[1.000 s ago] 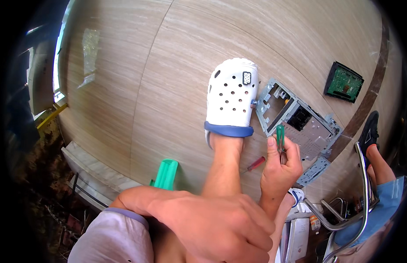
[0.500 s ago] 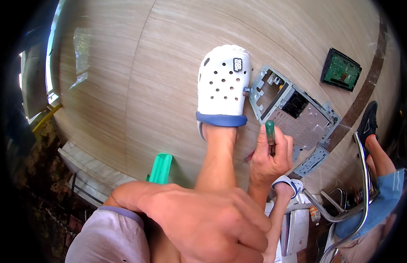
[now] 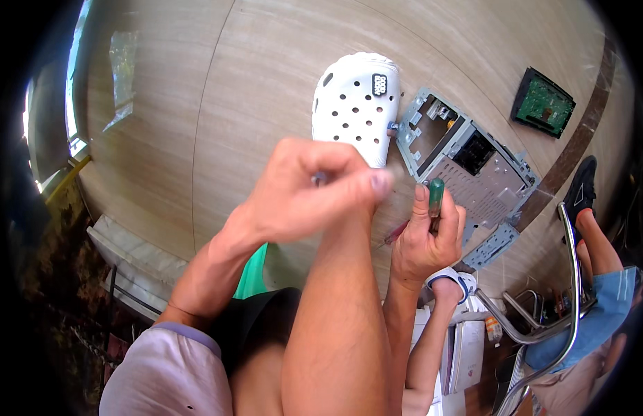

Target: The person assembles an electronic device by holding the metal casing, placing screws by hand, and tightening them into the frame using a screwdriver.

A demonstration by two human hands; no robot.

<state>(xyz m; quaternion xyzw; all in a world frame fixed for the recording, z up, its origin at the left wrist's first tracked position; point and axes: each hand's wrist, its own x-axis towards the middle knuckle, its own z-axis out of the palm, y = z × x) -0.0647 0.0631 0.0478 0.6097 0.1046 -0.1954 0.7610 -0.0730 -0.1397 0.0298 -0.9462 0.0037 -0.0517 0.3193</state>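
My left hand (image 3: 301, 191) is raised above my shin, just short of the white clog (image 3: 353, 104) on my foot. Its fingers are curled in and smeared by motion; a small dark, shiny spot shows between them, too blurred to name. My right hand (image 3: 429, 246) grips a screwdriver (image 3: 436, 191) by its green and clear handle, which points upward; its shaft is hidden. A slim reddish thing (image 3: 396, 233) shows beside that hand, partly covered. Just beyond the right hand lies an opened metal computer case (image 3: 488, 187), with a black part set into it.
A black-framed green circuit board (image 3: 543, 107) lies on the tiled floor at the far right. A loose perforated metal plate (image 3: 491, 247) rests by the case. Behind my left forearm is a green plastic thing (image 3: 252, 274). Another person sits at right near a metal-framed chair (image 3: 574, 277).
My left hand has moved up and forward from low over my leg to above my shin. The right hand keeps its grip on the screwdriver, almost in the same place.
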